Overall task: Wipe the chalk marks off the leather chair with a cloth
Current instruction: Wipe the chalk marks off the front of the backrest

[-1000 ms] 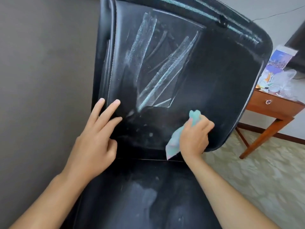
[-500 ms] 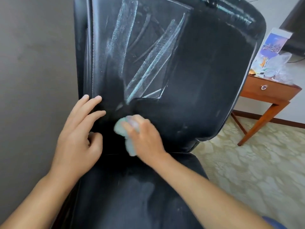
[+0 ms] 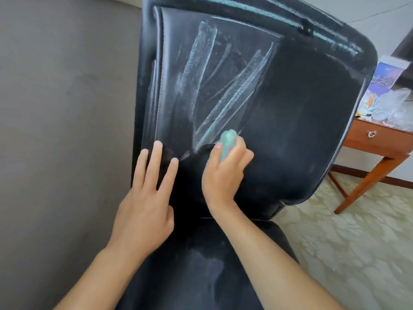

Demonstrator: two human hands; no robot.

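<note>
A black leather chair [image 3: 308, 121] fills the middle of the view, its backrest facing me. White chalk marks [image 3: 230, 95] streak the upper left half of the backrest, and a fainter chalk smear [image 3: 212, 271] lies on the seat. My right hand [image 3: 225, 173] is closed on a bunched light teal cloth [image 3: 226, 142] and presses it against the backrest at the lower end of the streaks. My left hand [image 3: 145, 206] rests flat on the backrest's lower left, fingers spread and holding nothing.
A grey wall [image 3: 67, 108] stands close on the left. To the right is a wooden side table [image 3: 377, 142] with a drawer, plastic bags and a picture card on it. Pale patterned carpet [image 3: 346, 242] covers the floor at the right.
My right hand with the cloth swept left across the lower backrest, then moved up and right to the bottom of the chalk streaks. The left hand stayed planted on the backrest.
</note>
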